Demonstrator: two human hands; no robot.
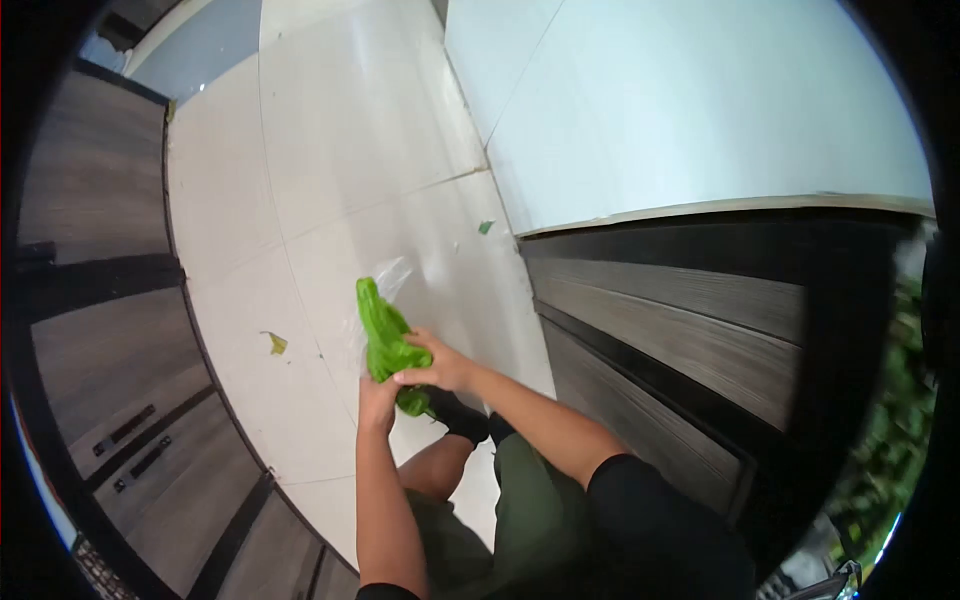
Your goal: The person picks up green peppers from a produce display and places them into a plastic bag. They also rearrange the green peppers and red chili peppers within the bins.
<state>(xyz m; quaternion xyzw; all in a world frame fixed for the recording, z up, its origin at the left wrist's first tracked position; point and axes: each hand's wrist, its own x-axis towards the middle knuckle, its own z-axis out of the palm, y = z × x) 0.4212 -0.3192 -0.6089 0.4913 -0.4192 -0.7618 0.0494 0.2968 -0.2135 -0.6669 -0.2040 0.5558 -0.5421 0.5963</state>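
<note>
A long, crumpled, bright green bundle point(378, 320) is held in front of my legs, its narrow end pointing away from me. I cannot tell whether it is a bunched plastic bag or leafy greens. My left hand point(377, 400) grips its lower left side, and part of the bundle shows below the fingers. From the right, my right hand point(440, 366) closes over its middle, fingers and thumb pressed on it. Clear thin plastic point(393, 279) shows behind the bundle's far end. The two hands are close together.
Wood-grain cabinets point(115, 370) line the left. On the right stands another wood-grain unit point(680, 310) under a pale top point(700, 110). Leaf scraps point(276, 343) lie on the tiled floor point(330, 150). Green foliage point(885, 400) shows at the far right; my shoe point(458, 414) is below.
</note>
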